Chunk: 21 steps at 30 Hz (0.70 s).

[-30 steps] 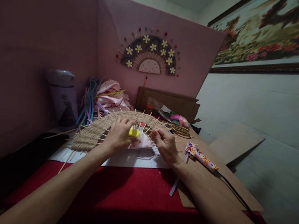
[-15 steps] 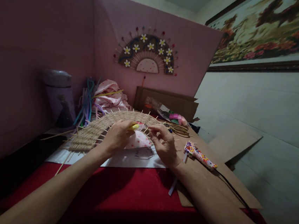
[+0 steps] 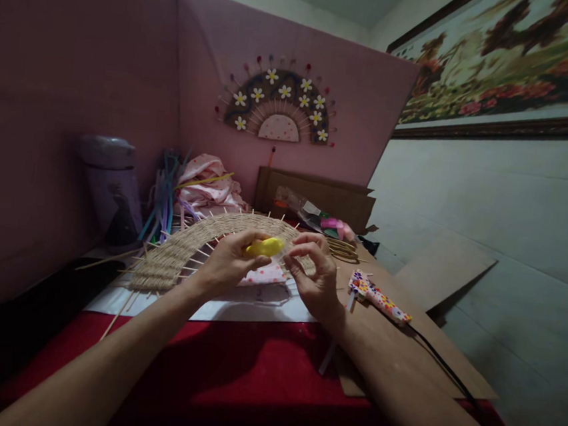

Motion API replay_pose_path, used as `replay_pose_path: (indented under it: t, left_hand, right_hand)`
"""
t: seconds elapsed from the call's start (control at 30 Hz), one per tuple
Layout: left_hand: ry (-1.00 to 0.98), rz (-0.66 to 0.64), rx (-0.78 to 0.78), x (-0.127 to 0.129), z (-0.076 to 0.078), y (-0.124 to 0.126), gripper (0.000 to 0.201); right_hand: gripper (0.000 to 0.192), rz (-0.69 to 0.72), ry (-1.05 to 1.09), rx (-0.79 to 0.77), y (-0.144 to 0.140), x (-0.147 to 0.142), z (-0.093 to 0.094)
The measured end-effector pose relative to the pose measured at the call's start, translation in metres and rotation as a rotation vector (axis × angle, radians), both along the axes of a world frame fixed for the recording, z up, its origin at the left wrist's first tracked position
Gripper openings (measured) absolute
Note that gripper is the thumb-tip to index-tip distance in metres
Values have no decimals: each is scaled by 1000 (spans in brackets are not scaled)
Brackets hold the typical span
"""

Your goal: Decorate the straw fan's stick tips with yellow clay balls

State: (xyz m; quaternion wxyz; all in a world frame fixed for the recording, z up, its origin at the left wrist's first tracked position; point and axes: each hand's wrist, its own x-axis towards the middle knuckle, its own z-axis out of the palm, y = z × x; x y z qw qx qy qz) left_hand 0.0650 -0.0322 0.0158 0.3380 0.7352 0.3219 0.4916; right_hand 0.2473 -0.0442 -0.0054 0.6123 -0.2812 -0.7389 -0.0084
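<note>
My left hand (image 3: 226,264) holds a small yellow object (image 3: 265,246) lifted a little above a half-round woven straw fan (image 3: 185,247) with wooden sticks poking out of its edge. My right hand (image 3: 314,273) is raised close beside the yellow object, thumb and fingers pinched near its right end; what they pinch is too small to tell. A pale pink dotted fabric piece (image 3: 265,275) lies under both hands at the fan's centre, on white paper (image 3: 234,309).
A patterned glue gun (image 3: 379,299) with a black cord lies right of my hands on brown cardboard (image 3: 430,361). Behind are a grey jug (image 3: 111,183), coloured ribbons (image 3: 165,195), pink cloth (image 3: 209,182) and a cardboard box (image 3: 320,196). A finished flowered fan (image 3: 279,105) hangs on the pink wall.
Both hands have lifted off the woven fan. The yellow object has risen with my left hand and now shows fully, and my right hand has come up beside it.
</note>
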Motion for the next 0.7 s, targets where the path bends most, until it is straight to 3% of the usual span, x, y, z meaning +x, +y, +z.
replay_pose_path:
  t: [0.17,0.27,0.4,0.7]
  left_hand:
    - [-153,-53,-170,-3,3,3,35]
    - [-190,-81,-202,-4,6,1,34]
    - [-192,-110,-241,-5,7,0,33]
    - [-216,-228,-276,-5,-1,4,29]
  right_hand:
    - [11,36,9,13,-1,1,1]
    - [20,51,-11,19,-1,1,0]
    - [17,63,-14,16,0,1,-2]
    - [27,87,7,-10,1,1,-3]
